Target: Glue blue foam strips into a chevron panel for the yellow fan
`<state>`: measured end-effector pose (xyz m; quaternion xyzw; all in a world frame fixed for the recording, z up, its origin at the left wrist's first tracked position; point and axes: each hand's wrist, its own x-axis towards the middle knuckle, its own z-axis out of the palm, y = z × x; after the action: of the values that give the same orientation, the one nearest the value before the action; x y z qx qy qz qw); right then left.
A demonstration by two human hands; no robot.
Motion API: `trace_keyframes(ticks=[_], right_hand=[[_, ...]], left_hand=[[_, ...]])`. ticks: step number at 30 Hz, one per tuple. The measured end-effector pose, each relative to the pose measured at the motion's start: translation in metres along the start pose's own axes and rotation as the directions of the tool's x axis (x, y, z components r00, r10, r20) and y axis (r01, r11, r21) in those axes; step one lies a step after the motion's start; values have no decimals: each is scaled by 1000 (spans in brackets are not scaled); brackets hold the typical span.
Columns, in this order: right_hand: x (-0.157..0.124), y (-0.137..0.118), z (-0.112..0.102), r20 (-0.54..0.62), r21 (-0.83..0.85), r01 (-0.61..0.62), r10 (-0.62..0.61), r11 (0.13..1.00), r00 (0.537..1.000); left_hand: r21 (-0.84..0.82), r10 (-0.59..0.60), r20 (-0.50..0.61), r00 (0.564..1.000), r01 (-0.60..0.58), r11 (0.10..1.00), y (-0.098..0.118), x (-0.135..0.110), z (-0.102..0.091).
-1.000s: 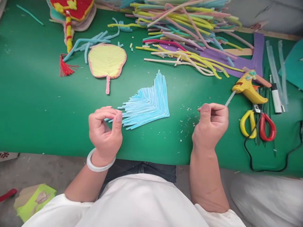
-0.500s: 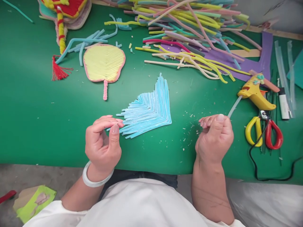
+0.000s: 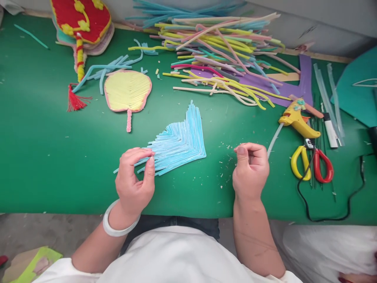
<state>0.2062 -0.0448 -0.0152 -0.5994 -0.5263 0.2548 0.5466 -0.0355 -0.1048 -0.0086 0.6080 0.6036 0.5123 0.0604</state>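
A light blue woven heart-like piece [image 3: 179, 141] made of pipe-cleaner strips lies on the green table [image 3: 44, 157]. My left hand [image 3: 135, 179] is at its lower left corner, thumb and fingers pinched on a thin blue strip [image 3: 125, 167] that sticks out to the left. My right hand [image 3: 250, 169] hovers over the table to the right of the piece, fingers curled against the thumb; what they pinch, if anything, is too small to make out. A white bangle [image 3: 119, 224] is on my left wrist.
A yellow glue gun [image 3: 297, 118] and yellow-and-red scissors [image 3: 312, 165] lie right of my right hand, with a black cord [image 3: 326, 216]. A pile of coloured pipe cleaners [image 3: 218, 51] fills the back. A yellow fan [image 3: 128, 90] and a red fan [image 3: 81, 19] lie back left.
My right hand has drawn left, away from the glue gun, and its fingers have curled in again. My left hand keeps its pinch at the blue piece's corner. The view shifted slightly.
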Motion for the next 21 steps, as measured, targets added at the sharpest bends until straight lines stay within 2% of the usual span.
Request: trace_keyframes(ticks=[4,9,13,18,21], right_hand=[[-1,-1,-3,34,-39,-14,15,999,999],[-3,-2,-7,68,11,-41,41,999,997],[-4,-5,-9,94,3,-29,28,1000,995],[-3,-5,-9,85,44,-27,23,999,996],[-3,-6,-7,104,-43,-22,27,999,994]], left_hand=[[177,102,198,975,-138,974,14,3,6],[329,79,376,923,-213,920,29,7,20],[450,12,418,908,-219,866,29,14,26],[547,-93,401,912,-157,822,18,17,21],[539,-111,434,894,-159,827,13,14,17]])
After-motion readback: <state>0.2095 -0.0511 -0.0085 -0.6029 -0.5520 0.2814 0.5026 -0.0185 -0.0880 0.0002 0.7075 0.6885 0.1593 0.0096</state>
